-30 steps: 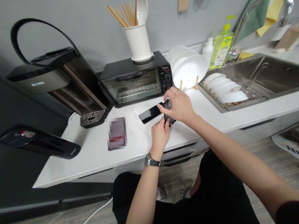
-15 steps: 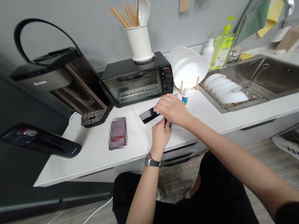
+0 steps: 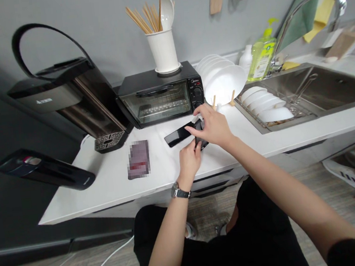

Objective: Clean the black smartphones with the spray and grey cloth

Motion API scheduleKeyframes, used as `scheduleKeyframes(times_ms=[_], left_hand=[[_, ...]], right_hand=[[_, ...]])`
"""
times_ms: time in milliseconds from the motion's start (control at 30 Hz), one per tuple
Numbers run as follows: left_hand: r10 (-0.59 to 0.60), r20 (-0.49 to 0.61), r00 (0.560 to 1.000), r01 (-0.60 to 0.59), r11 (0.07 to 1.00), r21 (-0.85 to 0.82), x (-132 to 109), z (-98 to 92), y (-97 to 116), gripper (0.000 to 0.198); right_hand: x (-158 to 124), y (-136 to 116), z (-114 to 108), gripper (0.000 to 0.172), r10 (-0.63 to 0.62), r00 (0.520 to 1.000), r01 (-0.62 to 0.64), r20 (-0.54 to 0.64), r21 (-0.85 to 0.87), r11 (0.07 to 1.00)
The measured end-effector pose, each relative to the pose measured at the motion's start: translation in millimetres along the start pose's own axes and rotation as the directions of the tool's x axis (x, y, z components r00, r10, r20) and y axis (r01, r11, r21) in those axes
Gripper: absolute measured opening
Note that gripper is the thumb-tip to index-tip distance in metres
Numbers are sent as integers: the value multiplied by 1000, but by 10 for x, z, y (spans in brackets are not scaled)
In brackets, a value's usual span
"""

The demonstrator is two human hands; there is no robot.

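Observation:
My left hand (image 3: 190, 162), with a wristwatch, grips the near edge of a small black case (image 3: 201, 141) just above the counter. My right hand (image 3: 215, 124) reaches over the same case from the right. Its thumb and forefinger are spread apart, and I see nothing clearly held between them. A bit of something pale (image 3: 197, 118) shows by the forefinger. To the left of the case lies a glossy black flat piece (image 3: 178, 136); whether it is joined to the case I cannot tell. Behind the right hand, only the white top of a small bottle (image 3: 219, 107) shows.
A pixelated purplish packet (image 3: 138, 159) lies left of my hands. Behind stand a toaster oven (image 3: 163, 102), a water dispenser (image 3: 94, 104) and racked white plates (image 3: 225, 85). A dark thermos (image 3: 45, 169) is at far left. The sink (image 3: 329, 90) is at right.
My right hand has lifted and opened, its thumb and forefinger moving apart. More of the black case and the glossy flat piece shows. The small bottle is now mostly hidden.

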State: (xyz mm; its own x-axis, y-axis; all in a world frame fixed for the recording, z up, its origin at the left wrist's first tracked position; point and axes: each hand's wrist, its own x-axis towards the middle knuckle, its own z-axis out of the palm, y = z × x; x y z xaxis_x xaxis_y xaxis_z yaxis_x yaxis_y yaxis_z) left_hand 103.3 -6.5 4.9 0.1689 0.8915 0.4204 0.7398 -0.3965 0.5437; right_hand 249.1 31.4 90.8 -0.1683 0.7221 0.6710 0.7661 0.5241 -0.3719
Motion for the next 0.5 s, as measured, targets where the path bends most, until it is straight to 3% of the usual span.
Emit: scheduleKeyframes(times_ms=[100, 167, 367, 500], left_hand=[[-7, -8, 1000, 7, 1000, -20, -3, -4, 0, 22], [-10, -4, 1000, 10, 999, -34, -8, -4, -6, 23], [-28, 11, 1000, 28, 999, -18, -10, -2, -5, 24], [-35, 16, 999, 35, 999, -3, -10, -7, 11, 24]], right_hand=[[-25, -16, 42, 51, 110, 994, -110, 8, -6, 994], [-33, -24, 65, 47, 111, 994, -111, -2, 2, 994], [-1, -37, 39, 27, -82, 994, 81, -72, -18, 997], [6, -83, 32, 17, -231, 972, 230, -52, -18, 973]])
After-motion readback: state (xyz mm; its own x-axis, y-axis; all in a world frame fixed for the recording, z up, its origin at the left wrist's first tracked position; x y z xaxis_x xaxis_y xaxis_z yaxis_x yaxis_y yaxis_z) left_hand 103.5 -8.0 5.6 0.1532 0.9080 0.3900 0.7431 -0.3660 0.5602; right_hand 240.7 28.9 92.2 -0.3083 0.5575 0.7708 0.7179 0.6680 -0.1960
